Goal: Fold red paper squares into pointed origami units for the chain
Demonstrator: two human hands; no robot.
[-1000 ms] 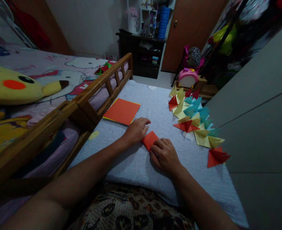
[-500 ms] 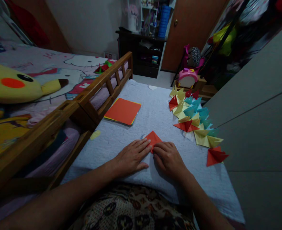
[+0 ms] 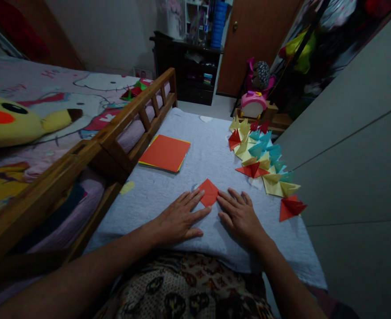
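The folded orange paper [image 3: 209, 193] lies flat near the middle of the frame, a small diamond on the pale cloth [image 3: 211, 141]. At lower centre, the left hand [image 3: 182, 218] is laid out nearly flat with fingers parted, tips at the paper's left edge; the right hand [image 3: 240, 218] is likewise spread, a fingertip at the right corner, and neither grips anything. To press a crease well, the left fingers should pin the paper against sliding while the right ones run firmly along the fold (soft cloth probably gives underneath, so a slower stroke pays). Corners ought to meet exactly before any crease is sharpened. The square paper stack [image 3: 165, 153], left of centre, and the folded paper figures [image 3: 257, 150], at right, sit well apart from this work.
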